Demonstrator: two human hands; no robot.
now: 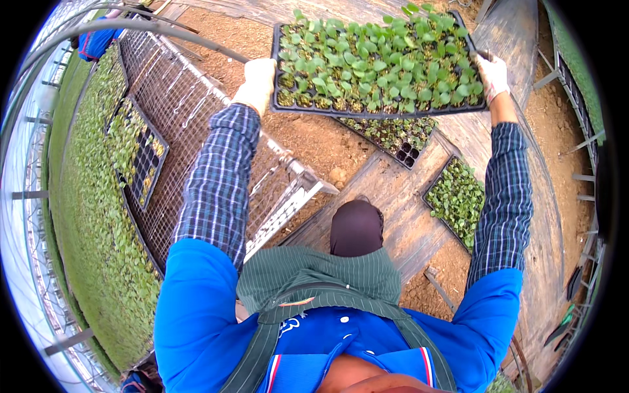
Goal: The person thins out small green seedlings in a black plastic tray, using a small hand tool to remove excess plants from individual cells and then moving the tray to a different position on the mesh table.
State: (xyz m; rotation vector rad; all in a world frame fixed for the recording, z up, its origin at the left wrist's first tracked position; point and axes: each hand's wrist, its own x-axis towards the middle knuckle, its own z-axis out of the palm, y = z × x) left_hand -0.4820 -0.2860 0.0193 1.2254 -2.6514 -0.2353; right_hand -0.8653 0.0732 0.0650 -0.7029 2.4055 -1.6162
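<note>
Between my two gloved hands I hold a black plastic seedling tray [378, 64], its cells full of green broad-leaved seedlings. My left hand [255, 83] grips its left short edge. The right edge is held by my right hand [492, 76], thumb over the rim. The tray is up off the ground, in front of me. Partly hidden beneath it, a second seedling tray [393, 135] lies on the boards, with a few bare cells at its near corner. A third seedling tray [457, 199] sits nearer my right forearm, which covers part of it.
To my left stands a wire-mesh bench [167, 108] with a white metal edge. A partly filled tray [142, 152] and dense seedlings [93, 196] lie on it. Wooden planks [408, 221] cover soil [314, 142]. A metal hoop [196, 37] arches at upper left, near another person [98, 39].
</note>
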